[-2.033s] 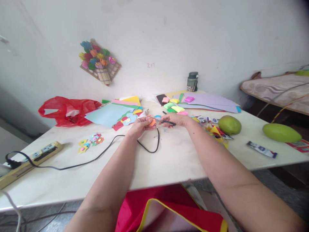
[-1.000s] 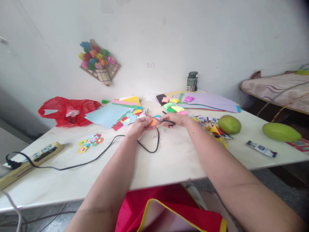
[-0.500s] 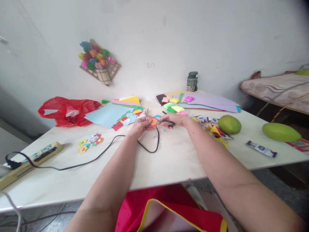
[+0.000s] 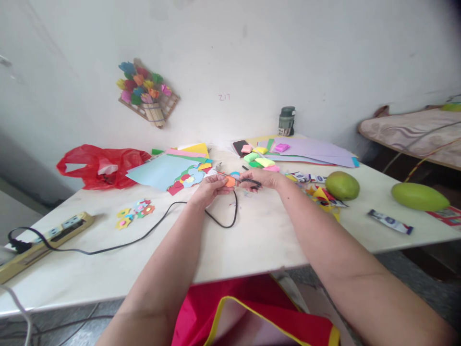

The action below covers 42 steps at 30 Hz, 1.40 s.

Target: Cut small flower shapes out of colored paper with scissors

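Note:
My left hand [image 4: 212,186] pinches a small piece of orange paper [image 4: 229,181] over the middle of the table. Black-handled scissors [image 4: 255,183] are in my right hand [image 4: 264,178], with the thin blades pointing left across the orange piece. How far the blades are spread is too small to tell. Beyond my left hand lie cut paper shapes [image 4: 189,178] in red, yellow, blue and green. A blue round paper piece [image 4: 235,175] sits just behind the gap between my hands. Finished-looking paper flowers [image 4: 135,212] with coloured centres lie to the left.
A black cord [image 4: 144,235] runs from the power strip [image 4: 54,238] to under my hands. Around the table are a red plastic bag [image 4: 104,166], coloured clay packs [image 4: 264,162], paper sheets [image 4: 309,150], paper scraps [image 4: 324,198], a green mango [image 4: 343,186] and a glue-like tube [image 4: 391,222].
The orange paper piece has turned slightly between my left fingers, and the scissors have shifted a little against it. Both hands stay in nearly the same place.

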### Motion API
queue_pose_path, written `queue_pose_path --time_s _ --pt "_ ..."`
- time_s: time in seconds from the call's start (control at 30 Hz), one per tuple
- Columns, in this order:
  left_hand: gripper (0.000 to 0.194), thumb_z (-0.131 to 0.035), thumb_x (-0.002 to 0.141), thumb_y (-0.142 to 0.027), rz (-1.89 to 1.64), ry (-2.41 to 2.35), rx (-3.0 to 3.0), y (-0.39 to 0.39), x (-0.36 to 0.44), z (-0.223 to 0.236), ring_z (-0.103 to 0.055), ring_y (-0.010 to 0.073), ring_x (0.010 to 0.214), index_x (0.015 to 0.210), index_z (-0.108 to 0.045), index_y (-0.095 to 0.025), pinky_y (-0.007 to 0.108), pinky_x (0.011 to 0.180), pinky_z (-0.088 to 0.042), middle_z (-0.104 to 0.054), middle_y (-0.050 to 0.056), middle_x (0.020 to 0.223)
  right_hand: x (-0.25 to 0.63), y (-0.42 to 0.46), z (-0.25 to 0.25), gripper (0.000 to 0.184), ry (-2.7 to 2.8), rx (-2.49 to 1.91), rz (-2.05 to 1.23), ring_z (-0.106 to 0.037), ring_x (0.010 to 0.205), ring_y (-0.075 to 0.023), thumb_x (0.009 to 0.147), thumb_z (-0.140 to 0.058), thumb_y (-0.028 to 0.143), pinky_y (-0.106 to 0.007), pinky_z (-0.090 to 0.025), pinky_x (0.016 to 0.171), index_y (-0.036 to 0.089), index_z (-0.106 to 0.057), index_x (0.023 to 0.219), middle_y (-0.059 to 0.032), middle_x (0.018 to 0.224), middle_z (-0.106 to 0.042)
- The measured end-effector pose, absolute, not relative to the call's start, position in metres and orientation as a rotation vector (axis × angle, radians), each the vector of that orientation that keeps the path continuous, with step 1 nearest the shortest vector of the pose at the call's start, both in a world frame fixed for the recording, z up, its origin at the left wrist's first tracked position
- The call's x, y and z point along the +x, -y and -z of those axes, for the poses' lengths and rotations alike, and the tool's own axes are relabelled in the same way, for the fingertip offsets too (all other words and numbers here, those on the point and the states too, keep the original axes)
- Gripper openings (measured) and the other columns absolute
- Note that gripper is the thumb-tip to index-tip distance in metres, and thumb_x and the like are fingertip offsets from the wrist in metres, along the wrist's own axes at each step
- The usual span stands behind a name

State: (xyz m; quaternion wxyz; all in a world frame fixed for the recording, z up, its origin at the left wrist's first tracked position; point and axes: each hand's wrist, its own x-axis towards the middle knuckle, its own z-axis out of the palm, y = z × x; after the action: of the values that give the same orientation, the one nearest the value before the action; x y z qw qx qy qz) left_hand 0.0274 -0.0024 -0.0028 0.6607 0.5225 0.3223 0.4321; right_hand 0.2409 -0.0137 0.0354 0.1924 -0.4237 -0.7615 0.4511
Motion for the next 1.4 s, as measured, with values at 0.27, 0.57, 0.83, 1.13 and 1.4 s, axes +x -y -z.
queue_pose_path --time_s 0.27,0.57,0.83,1.13,1.4 --pt "0.021 -0.076 0.065 -0.022 -0.974 -0.745 1.183 0.003 0.029 0.001 -0.068 0.0168 0.063 0.075 -0.061 -0.011 0.026 0.061 -0.055 -0.07 0.006 0.071 0.241 0.013 -0.034 0.028 2.149 -1.175 -1.263 -0.047 0.041 -0.006 0.07 -0.065 0.04 -0.018 -0.026 0.035 0.015 -0.056 0.074 0.0033 0.054 -0.055" --pt "0.02 -0.076 0.065 -0.021 -0.971 -0.759 1.177 0.005 0.03 0.001 -0.068 0.0156 0.062 0.074 -0.061 -0.011 0.025 0.062 -0.055 -0.07 0.006 0.071 0.242 0.01 -0.032 0.024 2.165 -1.171 -1.265 -0.047 0.04 -0.0057 0.071 -0.064 0.037 -0.018 -0.026 0.035 0.015 -0.055 0.074 0.0038 0.053 -0.054" --pt "0.021 -0.076 0.064 -0.022 -0.967 -0.749 1.184 0.006 0.032 -0.001 -0.068 0.0155 0.063 0.074 -0.062 -0.011 0.024 0.061 -0.055 -0.07 0.006 0.071 0.241 0.017 -0.04 0.024 2.178 -1.231 -1.235 -0.046 0.04 -0.0058 0.073 -0.062 0.037 -0.018 -0.026 0.035 0.016 -0.052 0.07 0.0033 0.052 -0.054" --pt "0.024 -0.078 0.062 -0.024 -0.973 -0.73 1.197 0.005 0.033 0.001 -0.067 0.0159 0.064 0.073 -0.062 -0.012 0.025 0.062 -0.054 -0.068 0.005 0.07 0.244 0.019 -0.043 0.025 2.2 -1.213 -1.25 -0.047 0.04 -0.0057 0.075 -0.061 0.037 -0.019 -0.026 0.036 0.015 -0.05 0.067 0.0026 0.052 -0.054" --pt "0.026 -0.078 0.061 -0.021 -0.993 -0.726 1.203 0.003 0.032 0.002 -0.068 0.0164 0.065 0.076 -0.06 -0.011 0.027 0.064 -0.055 -0.067 0.004 0.071 0.247 0.019 -0.045 0.026 2.12 -1.264 -1.32 -0.048 0.038 -0.0062 0.074 -0.063 0.038 -0.019 -0.024 0.034 0.014 -0.054 0.071 0.001 0.052 -0.056"
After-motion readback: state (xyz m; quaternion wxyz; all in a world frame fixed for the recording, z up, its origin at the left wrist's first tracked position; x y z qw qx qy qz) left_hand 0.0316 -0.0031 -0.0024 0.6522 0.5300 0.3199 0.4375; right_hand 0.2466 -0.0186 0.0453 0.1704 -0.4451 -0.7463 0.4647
